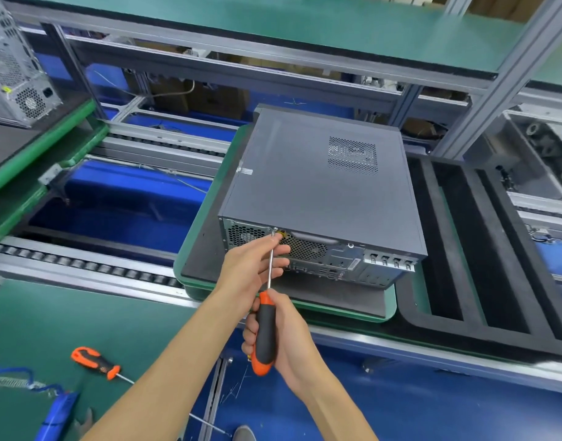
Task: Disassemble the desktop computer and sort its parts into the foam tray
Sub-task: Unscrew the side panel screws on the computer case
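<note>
The right hand [282,332] curled its fingers around a screwdriver [265,326] by the rubbery orange-and-black handle. The left hand [254,265] pinched the thin steel shaft near a screw just beyond its fingertips, on the desktop computer [317,186], a rigid, probably heavy metal box beside the soft foam tray [432,313].

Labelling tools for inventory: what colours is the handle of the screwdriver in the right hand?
Orange and black, on the screwdriver, seen in the head view.
</note>
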A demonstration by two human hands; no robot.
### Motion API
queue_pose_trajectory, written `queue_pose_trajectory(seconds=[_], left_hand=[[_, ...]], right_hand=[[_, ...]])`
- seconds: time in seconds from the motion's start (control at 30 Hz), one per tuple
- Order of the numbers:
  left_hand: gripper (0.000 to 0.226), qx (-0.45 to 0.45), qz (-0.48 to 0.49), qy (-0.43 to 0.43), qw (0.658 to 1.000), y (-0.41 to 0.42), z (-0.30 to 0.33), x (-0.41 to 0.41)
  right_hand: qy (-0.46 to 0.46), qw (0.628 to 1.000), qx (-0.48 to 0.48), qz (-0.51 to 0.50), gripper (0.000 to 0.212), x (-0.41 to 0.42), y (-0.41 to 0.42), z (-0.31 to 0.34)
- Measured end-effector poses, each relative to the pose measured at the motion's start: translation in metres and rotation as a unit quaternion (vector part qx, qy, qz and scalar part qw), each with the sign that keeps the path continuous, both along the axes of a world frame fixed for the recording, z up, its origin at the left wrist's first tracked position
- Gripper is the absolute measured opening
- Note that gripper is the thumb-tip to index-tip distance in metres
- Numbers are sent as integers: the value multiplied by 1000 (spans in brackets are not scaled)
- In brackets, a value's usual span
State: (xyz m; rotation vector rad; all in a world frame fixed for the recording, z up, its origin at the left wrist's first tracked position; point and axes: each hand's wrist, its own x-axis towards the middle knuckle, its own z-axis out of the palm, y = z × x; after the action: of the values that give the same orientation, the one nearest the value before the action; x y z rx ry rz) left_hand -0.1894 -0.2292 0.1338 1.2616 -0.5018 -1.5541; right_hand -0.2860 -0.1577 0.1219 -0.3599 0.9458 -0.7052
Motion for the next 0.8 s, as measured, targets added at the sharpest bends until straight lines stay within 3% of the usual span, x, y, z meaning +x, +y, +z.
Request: queue_pose_trajectory(seconds=[0.53,0.8], left_hand=[[23,-19,0,-16,1000,-1,1,-1],[23,-23,-16,12,1000,-6,-4,3]], right_hand=[[-18,1000,-12,4,36,-1,1,-1],[-113,994,6,-9,34,-6,1,6]])
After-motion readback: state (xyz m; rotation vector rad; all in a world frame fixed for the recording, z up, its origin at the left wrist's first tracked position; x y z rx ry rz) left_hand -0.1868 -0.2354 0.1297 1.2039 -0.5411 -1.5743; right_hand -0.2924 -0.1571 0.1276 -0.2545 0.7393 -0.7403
